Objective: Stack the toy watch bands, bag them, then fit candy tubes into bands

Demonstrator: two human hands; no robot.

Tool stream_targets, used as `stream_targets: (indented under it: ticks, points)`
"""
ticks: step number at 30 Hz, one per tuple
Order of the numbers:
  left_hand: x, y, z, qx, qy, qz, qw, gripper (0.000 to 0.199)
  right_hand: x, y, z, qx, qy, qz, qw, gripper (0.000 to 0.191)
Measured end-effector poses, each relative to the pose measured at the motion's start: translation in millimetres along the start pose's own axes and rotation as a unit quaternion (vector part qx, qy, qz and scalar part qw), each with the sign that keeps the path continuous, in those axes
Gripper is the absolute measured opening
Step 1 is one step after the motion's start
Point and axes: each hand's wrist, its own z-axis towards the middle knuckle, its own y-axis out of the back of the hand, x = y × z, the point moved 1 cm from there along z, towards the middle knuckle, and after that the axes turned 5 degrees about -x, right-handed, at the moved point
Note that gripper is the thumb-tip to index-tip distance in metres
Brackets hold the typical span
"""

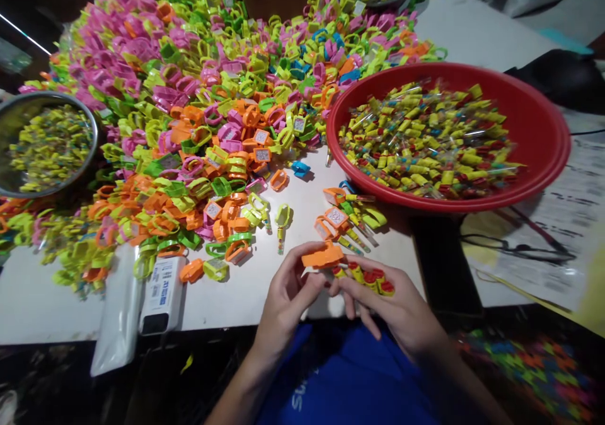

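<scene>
White counter (227,305) edges up against a blue shirt (345,374), and just above that shirt the two hands work close together. The left hand (286,292) pinches an orange plastic ring holder (321,256) between thumb and fingers, while the right hand (392,305) curls around a small bunch of yellow-and-red tubes (369,279) lying across its fingers; the exact hold on them is partly hidden. A steady pinch on the holder, with the tubes kept parallel, looks like the surest way to stop them slipping. Just beyond, orange holders with tubes attached (335,220) lie on the counter, and a white labelled box (163,294) sits to the left. Further out, a red plastic basin (543,128) brims with more tubes (425,138), a steel bowl (47,95) sits left, and a great heap of pink, green, orange and yellow plastic rings (189,78) spreads across the back, with papers (558,223) and eyeglasses (515,245) to the right.
</scene>
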Motion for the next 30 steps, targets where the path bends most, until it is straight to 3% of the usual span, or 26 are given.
stream_targets:
  ticks: [3, 6, 10, 13, 19, 25, 30]
  points:
    - [-2.1, -1.1, -2.3, -0.019, -0.037, 0.020, 0.999, 0.030, 5.5, 2.7, -1.3, -0.022, 0.003, 0.040, 0.999, 0.057]
    - [-6.6, 0.1, -1.8, -0.049, -0.162, 0.129, 0.977, 0.010, 10.5, 3.8, -2.6, -0.018, -0.009, 0.067, 0.998, 0.051]
    - [-15.4, 3.9, -2.0, 0.016, -0.370, 0.303, 0.878, 0.023, 16.5, 4.7, -5.1, -0.004, -0.023, 0.072, 0.997, 0.057]
    - [-18.3, 7.1, -1.5, 0.048, -0.445, 0.364, 0.817, 0.029, 19.8, 6.6, -7.7, 0.009, -0.027, 0.059, 0.998, 0.059]
    - [-16.5, 8.7, 1.5, 0.056, -0.492, 0.379, 0.782, 0.027, 22.8, 9.8, -10.9, 0.014, -0.037, 0.060, 0.997, 0.059]
    - [-16.0, 9.7, 2.0, 0.044, -0.489, 0.389, 0.779, 0.025, 23.7, 10.7, -10.6, 0.031, -0.028, 0.024, 0.999, 0.059]
    - [-16.5, 11.9, 2.3, 0.071, -0.481, 0.392, 0.781, 0.026, 26.7, 9.5, -9.8, 0.058, -0.022, -0.019, 0.998, 0.054]
